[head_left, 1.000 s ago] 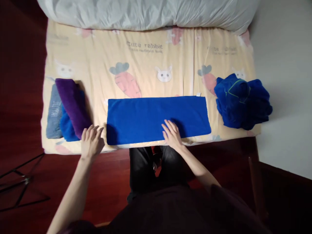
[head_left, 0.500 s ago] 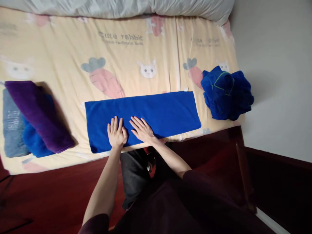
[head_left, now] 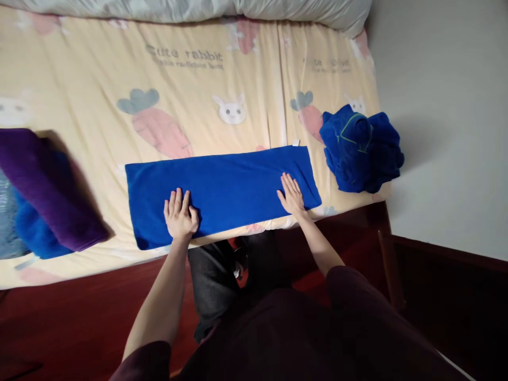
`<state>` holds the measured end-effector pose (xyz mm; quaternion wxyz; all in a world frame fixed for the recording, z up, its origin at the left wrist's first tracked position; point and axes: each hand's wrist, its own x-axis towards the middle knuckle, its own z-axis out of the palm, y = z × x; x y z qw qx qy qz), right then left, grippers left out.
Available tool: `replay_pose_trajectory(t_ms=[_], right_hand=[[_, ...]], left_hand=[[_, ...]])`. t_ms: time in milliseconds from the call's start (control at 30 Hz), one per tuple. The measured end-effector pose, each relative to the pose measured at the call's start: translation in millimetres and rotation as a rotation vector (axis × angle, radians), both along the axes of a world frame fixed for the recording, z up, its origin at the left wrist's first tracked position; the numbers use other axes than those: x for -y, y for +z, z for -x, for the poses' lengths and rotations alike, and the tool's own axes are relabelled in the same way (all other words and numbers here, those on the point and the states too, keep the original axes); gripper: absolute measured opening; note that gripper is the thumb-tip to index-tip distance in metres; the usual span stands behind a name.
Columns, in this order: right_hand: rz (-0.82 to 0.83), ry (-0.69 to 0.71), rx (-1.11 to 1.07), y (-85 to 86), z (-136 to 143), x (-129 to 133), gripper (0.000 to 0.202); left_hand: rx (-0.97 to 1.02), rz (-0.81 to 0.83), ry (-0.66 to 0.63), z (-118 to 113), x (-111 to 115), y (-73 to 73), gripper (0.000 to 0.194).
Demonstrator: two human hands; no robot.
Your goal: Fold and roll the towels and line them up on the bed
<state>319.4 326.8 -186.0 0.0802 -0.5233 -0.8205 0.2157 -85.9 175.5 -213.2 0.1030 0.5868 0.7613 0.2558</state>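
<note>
View: from the head, looking down at a bed edge and both bare forearms.
Blue towel: a long folded strip lying flat across the near edge of the bedsheet, its length running left to right, with a small white tag at its far right corner.
Left hand: palm down and flat on the towel's near left part, fingers open and close together, pinching nothing.
Right hand: palm down and flat on the towel close to its right end, fingers open and slightly spread, gripping nothing.
Hands to each other: well apart, with a bare stretch of towel between them.
Bedsheet: pale yellow, printed with carrots, rabbit faces and small lettering.
Crumpled blue cloth: a loose heap with a thin green trim line, near the sheet's right corner, just beside the towel's right end but not touching it.
Purple towel: folded, at the far left, lying tilted on top of a fluffy blue towel.
Quilt: pale grey, bunched along the far edge of the bed.
Floor: dark red wood, under the person's knees.
</note>
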Motion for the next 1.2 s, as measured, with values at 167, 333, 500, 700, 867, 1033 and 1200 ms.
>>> replay_pose_trajectory(t_ms=[167, 333, 500, 700, 867, 1033, 1200], right_hand=[[-0.07, -0.119, 0.109, -2.4, -55, -13, 0.067], [-0.131, -0.143, 0.159, -8.1, -69, -16, 0.067], [-0.187, -0.169, 0.164, -18.2, -70, -16, 0.068], [-0.248, -0.16, 0.091, -28.1, -71, -18, 0.067], [-0.275, -0.162, 0.071, -29.6, -71, -17, 0.066], [-0.268, -0.163, 0.071, -32.9, -72, -19, 0.068], [-0.263, -0.167, 0.051, -35.2, -73, -20, 0.07]], left_hand=[[-0.01, 0.01, -0.001, 0, 0, -0.2, 0.068], [-0.021, 0.021, 0.018, 0, -2, 0.7, 0.068], [-0.034, 0.077, 0.05, -4, -4, 0.9, 0.064], [-0.101, 0.136, 0.063, 3, -4, 4.8, 0.061], [-0.081, 0.173, 0.029, -55, -24, 22.0, 0.061], [-0.013, 0.085, -0.379, -214, -77, 16.8, 0.066], [-0.048, 0.104, -0.515, -242, -100, 2.4, 0.064]])
